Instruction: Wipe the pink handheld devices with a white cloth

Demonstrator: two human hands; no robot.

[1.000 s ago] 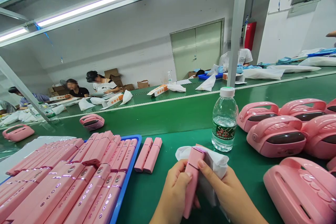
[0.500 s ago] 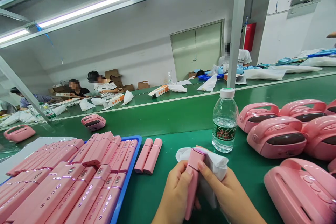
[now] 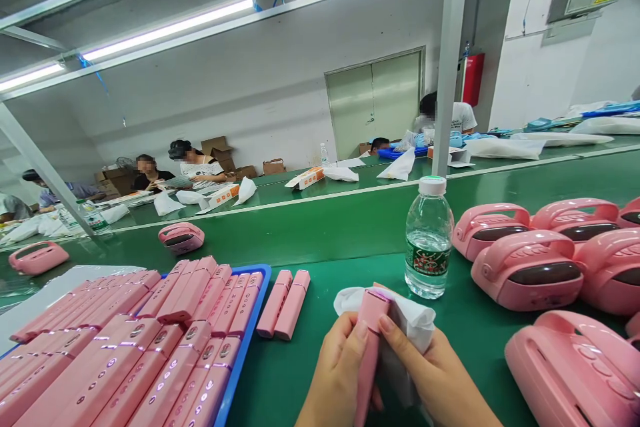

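Observation:
Low in the middle of the head view, my left hand [image 3: 335, 367] is closed around a slim pink stick-shaped device [image 3: 374, 312], which stands nearly upright with its capped end on top. My right hand [image 3: 437, 373] grips a bunched white cloth [image 3: 419, 321] behind the device, and its thumb presses on the device's side just below the cap. The cloth touches the device's back; the right fingers are mostly hidden under it. Left of my hands, two similar pink devices [image 3: 293, 307] lie side by side on the green bench [image 3: 280, 387].
A blue tray [image 3: 239, 353] piled with more pink devices fills the left. Behind my right hand stands a water bottle [image 3: 429, 240]. Several pink handled units [image 3: 530, 267] crowd the right side. A green raised ledge [image 3: 310, 217] runs across the back, with people seated beyond it.
The whole view has tipped slightly, so the bench things appear a little lower. Both hands keep their grips, and the device's top has turned slightly. Across the ledge, people have shifted their posture.

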